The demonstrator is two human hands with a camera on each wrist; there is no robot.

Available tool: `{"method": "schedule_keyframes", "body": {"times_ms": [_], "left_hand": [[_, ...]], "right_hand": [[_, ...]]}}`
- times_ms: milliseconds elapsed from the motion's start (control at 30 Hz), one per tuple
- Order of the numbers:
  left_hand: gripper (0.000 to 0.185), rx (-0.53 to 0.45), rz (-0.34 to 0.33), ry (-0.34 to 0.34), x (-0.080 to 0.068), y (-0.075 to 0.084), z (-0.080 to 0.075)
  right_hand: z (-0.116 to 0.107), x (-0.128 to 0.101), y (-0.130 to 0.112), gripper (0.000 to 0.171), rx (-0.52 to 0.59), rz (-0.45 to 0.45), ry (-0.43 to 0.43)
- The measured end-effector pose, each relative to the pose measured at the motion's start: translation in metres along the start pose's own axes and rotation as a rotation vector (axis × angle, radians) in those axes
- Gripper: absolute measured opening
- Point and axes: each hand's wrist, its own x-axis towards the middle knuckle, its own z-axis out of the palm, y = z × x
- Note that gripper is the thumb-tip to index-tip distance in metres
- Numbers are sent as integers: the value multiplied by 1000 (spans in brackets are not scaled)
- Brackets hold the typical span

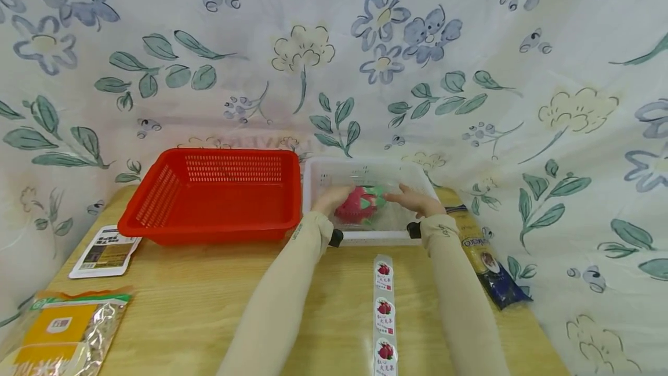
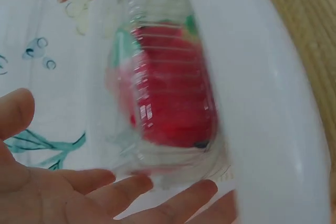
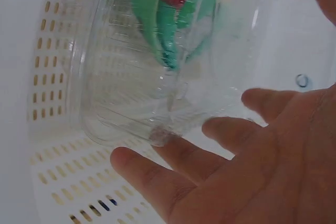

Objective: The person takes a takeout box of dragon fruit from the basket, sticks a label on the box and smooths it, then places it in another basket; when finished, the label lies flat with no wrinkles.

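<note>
A clear plastic box (image 3: 131, 93) stands inside the white slotted basket (image 1: 376, 238), with a red dragon fruit (image 1: 355, 205) with green tips in it. My left hand (image 1: 331, 198) is at the box's left end. In the left wrist view its fingers (image 2: 163, 203) are spread beside the fruit's end of the box, thumb apart. My right hand (image 1: 417, 201) is at the opposite end. The right wrist view shows its fingers (image 3: 194, 158) extended, with fingertips right at the box's corner. Neither hand curls round the box.
An empty red basket (image 1: 209, 234) stands to the left. A strip of dragon fruit stickers (image 1: 384, 312) lies on the wooden table in front. Packets (image 1: 68, 329) and a white-edged label pack (image 1: 104, 252) lie left, a gold and blue bag (image 1: 487, 260) right. Floral cloth (image 1: 334, 74) hangs behind.
</note>
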Motion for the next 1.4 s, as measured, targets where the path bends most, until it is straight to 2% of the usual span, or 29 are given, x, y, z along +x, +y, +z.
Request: {"method": "schedule_keyframes", "body": {"times_ms": [67,133,167,200,300,400,533,633,733,833,933,1067,1267,1400], "left_hand": [[72,112,20,40,8,-7,5],[88,148,4,70,20,-14,7],[99,187,-12,80,21,-15,7],[106,224,-14,85,33,-21,8],[126,248,-42,93,58,-33,10],[129,248,-69,84,67,-35,11],[117,217,-96,67,34,-15,5],[112,211,-87,48,23,-10,2],[112,200,-75,32,22,-10,1],[113,178,-68,26,24,-11,2],[112,172,-62,27,26,-11,3],[108,219,-32,40,24,-9,4],[108,243,62,99,17,-4,5],[109,288,132,163,14,4,4]], "right_hand": [[1,5,3,92,3,24,-12],[2,8,4,96,-4,46,-19],[2,10,5,98,-17,52,-19],[1,11,5,99,-34,57,-17],[0,14,5,100,-52,66,-1],[-2,18,7,101,-46,71,16],[-3,24,9,103,-28,87,26],[-3,27,15,104,-72,91,11],[-4,30,21,103,-109,88,-18],[-5,30,23,105,-82,101,-22],[-5,30,23,106,-34,96,1],[-4,28,23,105,-2,67,38],[-6,19,19,101,53,49,98],[-7,8,9,100,103,22,173]]}}
